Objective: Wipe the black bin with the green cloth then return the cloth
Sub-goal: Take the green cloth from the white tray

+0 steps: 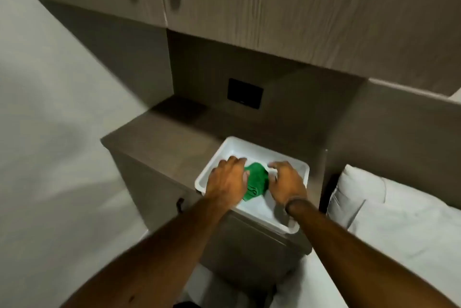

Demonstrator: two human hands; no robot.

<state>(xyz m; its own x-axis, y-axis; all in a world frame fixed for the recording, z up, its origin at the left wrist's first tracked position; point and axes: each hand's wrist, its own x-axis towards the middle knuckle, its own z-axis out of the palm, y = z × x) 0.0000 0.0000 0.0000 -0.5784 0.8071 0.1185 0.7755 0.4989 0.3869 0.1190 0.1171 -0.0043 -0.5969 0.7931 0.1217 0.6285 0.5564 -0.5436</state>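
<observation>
The green cloth (255, 181) lies bunched in a white tray (234, 143) on top of a brown bedside cabinet (159, 143). Both my hands are inside the tray. My left hand (225, 175) covers the cloth's left side, fingers curled over it. My right hand (287, 183) rests against the cloth's right edge with fingers spread. Whether either hand actually grips the cloth is hidden. A dark shape (185, 304) at the bottom edge may be the black bin, too little of it shows to tell.
A black wall plate (245, 93) sits on the panel behind the cabinet. Overhead cupboards (274, 8) with black handles hang above. A bed with a white pillow (356, 198) stands to the right. A pale wall fills the left.
</observation>
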